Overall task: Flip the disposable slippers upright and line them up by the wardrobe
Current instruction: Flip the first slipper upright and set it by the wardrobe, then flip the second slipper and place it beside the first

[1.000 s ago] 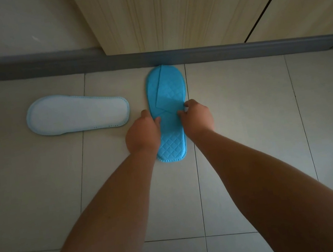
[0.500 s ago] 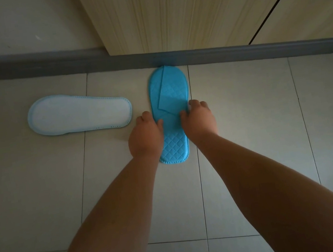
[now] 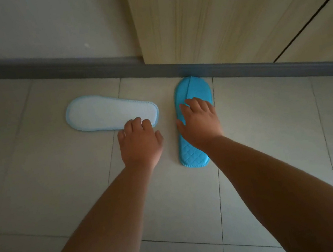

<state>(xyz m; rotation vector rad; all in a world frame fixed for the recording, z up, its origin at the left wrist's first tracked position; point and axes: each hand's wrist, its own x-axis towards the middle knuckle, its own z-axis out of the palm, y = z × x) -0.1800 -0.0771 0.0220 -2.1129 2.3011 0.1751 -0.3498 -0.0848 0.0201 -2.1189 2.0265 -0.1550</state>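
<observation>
Left hand (image 3: 140, 142), item one: fingers spread and unclenched, tips resting on the heel end of the white slipper (image 3: 107, 114), which lies sole-up, crosswise, near the baseboard (image 3: 66, 66). We judge it thin, light, floppy; best pinched at its stitched rim. Right hand (image 3: 200, 120): flat and unclenched, pressing the blue slipper (image 3: 193, 154), upright, toe touching the baseboard under the wardrobe (image 3: 209, 15). Tile floor (image 3: 41, 187) looks slick, so we expect sliding.

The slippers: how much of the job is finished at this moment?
Done: the blue slipper lies upright, its toe at the wardrobe base, under the right hand. In hand: the left hand touches the heel of the white-soled slipper. Left: it lies sole up and sideways; flip it, line it up.
</observation>
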